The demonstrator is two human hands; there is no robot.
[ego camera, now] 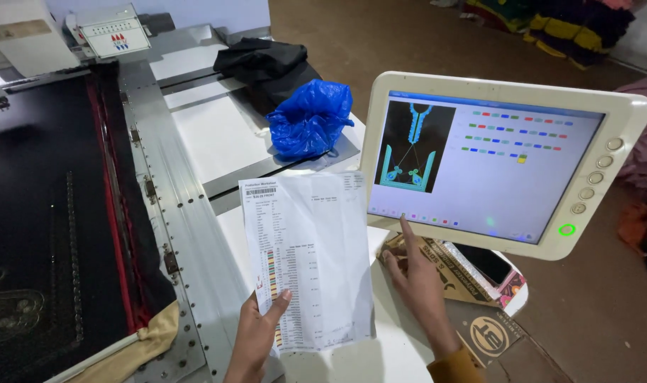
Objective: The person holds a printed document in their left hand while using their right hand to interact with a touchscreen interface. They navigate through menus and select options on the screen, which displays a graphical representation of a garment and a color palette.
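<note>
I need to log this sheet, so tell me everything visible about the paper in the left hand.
The paper sheet is a white printed page, lightly creased, held upright and slightly tilted. It carries small dark text in columns, a barcode near its top left, and a vertical strip of coloured swatches along its lower left. The left hand pinches its bottom edge, thumb on the front. It hangs over the white table, beside the touchscreen.

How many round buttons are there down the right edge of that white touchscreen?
5. Four plain round buttons run down the screen's right frame: top, second, third, fourth... a fifth follows, above a separate green-lit ring. None seem hidden.
</note>
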